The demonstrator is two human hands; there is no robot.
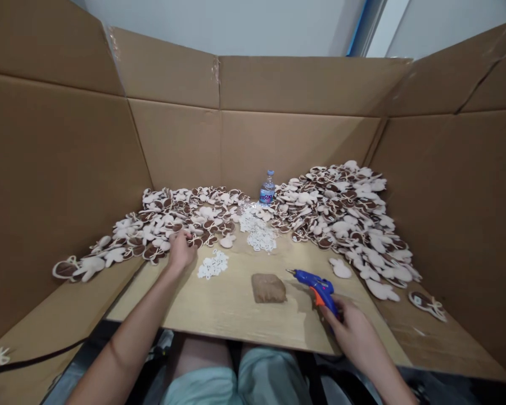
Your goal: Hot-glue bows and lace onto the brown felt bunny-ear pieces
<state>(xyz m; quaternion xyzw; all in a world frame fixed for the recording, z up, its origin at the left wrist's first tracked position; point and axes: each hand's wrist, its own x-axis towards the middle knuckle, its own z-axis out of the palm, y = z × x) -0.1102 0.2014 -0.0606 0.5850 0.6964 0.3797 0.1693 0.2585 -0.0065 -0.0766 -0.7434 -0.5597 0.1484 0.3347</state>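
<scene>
My right hand [348, 323] is wrapped round the handle of a blue hot glue gun [314, 279] with an orange trigger. Its metal nozzle points left, over the board, near a folded brown pad [269, 288]. My left hand [182, 250] reaches into the front of the left pile of brown and white felt pieces [206, 212]. Its fingers are curled among the pieces, and what they pinch is hidden. Just right of that hand lies a small heap of white plastic pieces [213, 264]. A larger heap of the same white pieces [259, 230] sits farther back.
A bigger pile of felt pieces [354, 208] rises on the right. Between the piles stands a water bottle [267, 188]. Cardboard walls [299, 84] enclose the wooden board [227, 315] on three sides. One loose brown piece with a bow [427, 304] lies far right.
</scene>
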